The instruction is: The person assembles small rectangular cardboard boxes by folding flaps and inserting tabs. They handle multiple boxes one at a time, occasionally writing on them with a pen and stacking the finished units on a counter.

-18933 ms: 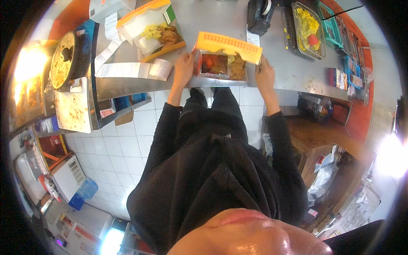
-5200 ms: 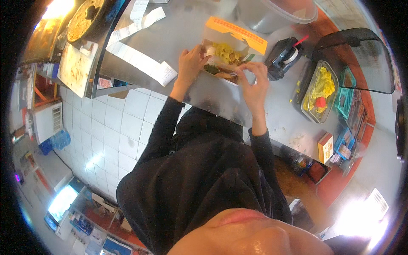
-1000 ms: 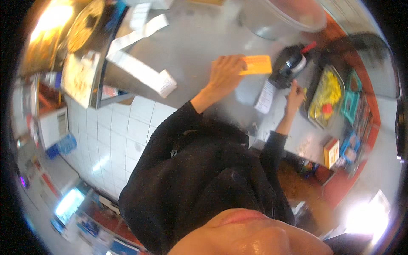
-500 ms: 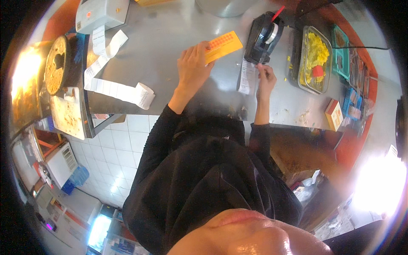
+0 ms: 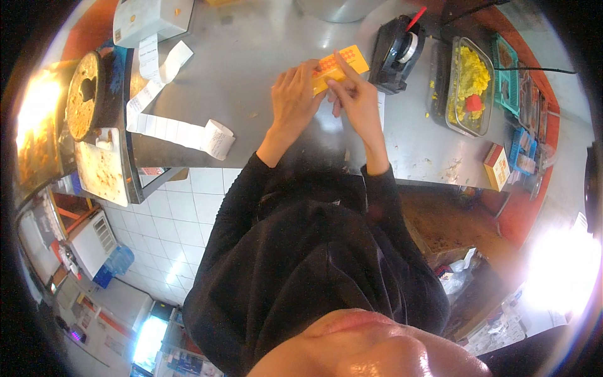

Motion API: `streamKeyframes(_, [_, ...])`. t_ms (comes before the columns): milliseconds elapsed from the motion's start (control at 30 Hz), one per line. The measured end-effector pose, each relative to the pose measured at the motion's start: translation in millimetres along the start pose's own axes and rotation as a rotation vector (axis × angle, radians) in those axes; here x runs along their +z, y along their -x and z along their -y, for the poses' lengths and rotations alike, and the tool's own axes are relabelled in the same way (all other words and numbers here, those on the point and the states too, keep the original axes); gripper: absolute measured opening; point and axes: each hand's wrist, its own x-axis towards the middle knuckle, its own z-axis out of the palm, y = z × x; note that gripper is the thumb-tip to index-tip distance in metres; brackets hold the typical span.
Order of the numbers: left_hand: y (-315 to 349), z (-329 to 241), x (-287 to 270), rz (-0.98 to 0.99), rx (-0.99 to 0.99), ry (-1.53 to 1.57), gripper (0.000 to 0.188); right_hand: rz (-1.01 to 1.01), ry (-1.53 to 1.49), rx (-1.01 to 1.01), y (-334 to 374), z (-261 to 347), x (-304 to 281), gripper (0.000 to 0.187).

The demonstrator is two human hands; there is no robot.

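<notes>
My left hand (image 5: 294, 97) is closed around the left end of a flat yellow box (image 5: 355, 58) with orange print, held above the steel counter. Against the box's near side and face, my right hand (image 5: 357, 103) has its thumb and index finger pressed. Whether a strip of tape lies under those fingers is too small to see. Just right of the box stands a black tape dispenser (image 5: 391, 60) with a clear roll in it. A white paper slip (image 5: 381, 108) shows partly behind my right wrist.
A printer (image 5: 154, 22) at the far left trails a long curled receipt strip (image 5: 166, 129) over the counter (image 5: 251, 38). To the right are a glass dish of yellow food (image 5: 471, 75), a teal basket (image 5: 504, 75) and a small red-and-yellow box (image 5: 496, 166).
My right hand has left the tape dispenser's front and moved up and left onto the yellow box. The left hand still holds the box, shifted slightly right.
</notes>
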Motion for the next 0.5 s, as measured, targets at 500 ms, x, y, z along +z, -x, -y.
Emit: streamKeyframes(500, [-10, 10, -1, 0.082, -0.032, 0.097, 0.053, 0.129, 0.76, -0.538, -38, -62, -23, 0.044])
